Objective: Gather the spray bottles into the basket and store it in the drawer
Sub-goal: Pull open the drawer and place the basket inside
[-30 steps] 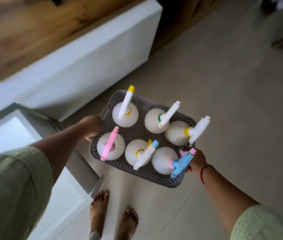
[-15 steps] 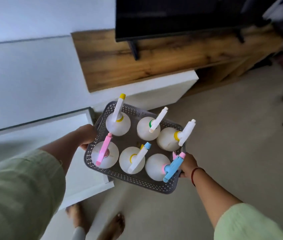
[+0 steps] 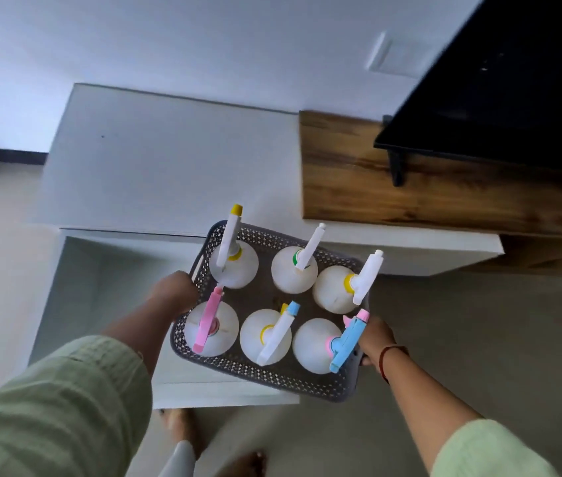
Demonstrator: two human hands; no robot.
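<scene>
Spray bottles (image 3: 274, 335), six in all, are held upright in two rows of three inside the grey basket (image 3: 266, 371), which is carried in the air above the right half of the open white drawer (image 3: 100, 290). Half a second ago the basket was seen beside the drawer's front corner; now most of it is seen over the cavity, with the drawer front (image 3: 224, 395) passing beneath its near edge and its right end still overhanging the floor. The gathering is thus judged complete, and only the lowering and the closing of the drawer are left.

The basket is gripped at both short ends: the left hand (image 3: 174, 292) is curled around the rim by the handle slot, and the right hand (image 3: 374, 339) is closed around the opposite rim, its fingers largely hidden behind the blue trigger head (image 3: 345, 342).

The basket is made of perforated plastic, patterned with small diamond openings, rectangular with rounded corners. The bottles are round-shouldered and of milky, matte plastic; long narrow trigger heads are carried on them, tipped or coloured yellow, green, pink and blue. The drawer is smooth and white inside, apparently bare where it can be seen, and the cabinet top (image 3: 169, 160) behind it is equally plain. A wood-grain shelf (image 3: 410, 187) is seen to the right.
</scene>
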